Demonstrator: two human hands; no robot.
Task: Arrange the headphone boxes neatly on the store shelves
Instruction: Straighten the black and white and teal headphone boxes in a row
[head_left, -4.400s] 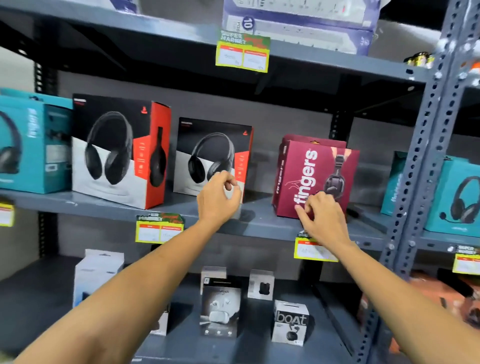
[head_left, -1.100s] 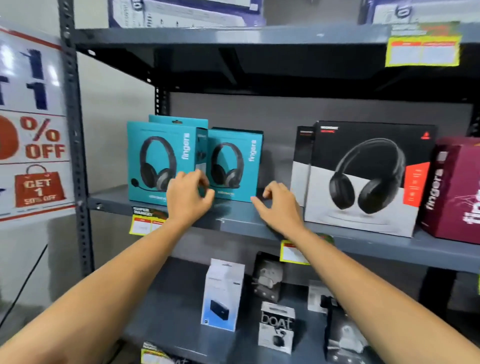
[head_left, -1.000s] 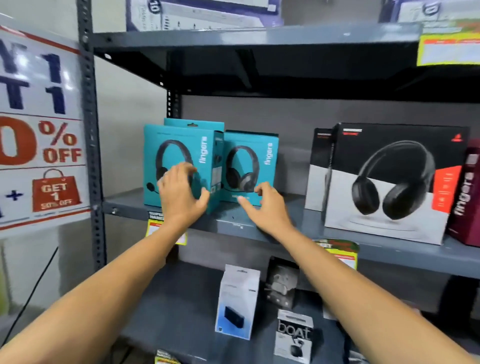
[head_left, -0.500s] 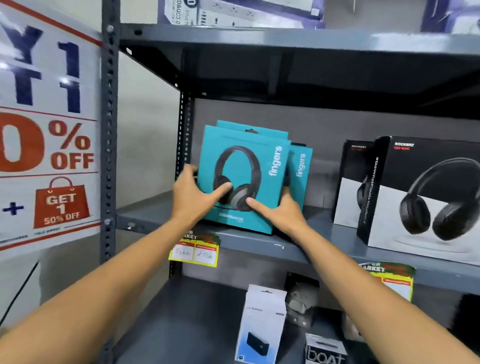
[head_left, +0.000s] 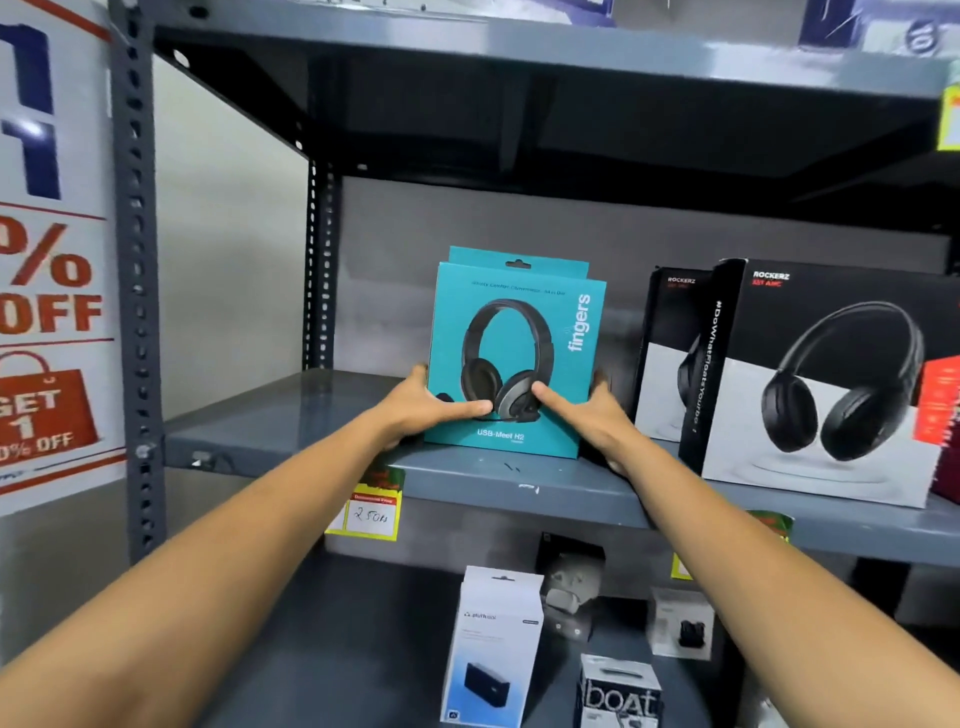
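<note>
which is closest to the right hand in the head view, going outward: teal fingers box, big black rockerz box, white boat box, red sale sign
1. teal fingers box: held by the right hand.
2. big black rockerz box: just right.
3. white boat box: lower shelf, below.
4. red sale sign: far left.

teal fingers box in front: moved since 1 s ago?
Yes. The front teal box has shifted right along the shelf, away from the left upright, and now squarely covers the teal boxes behind it.
</note>
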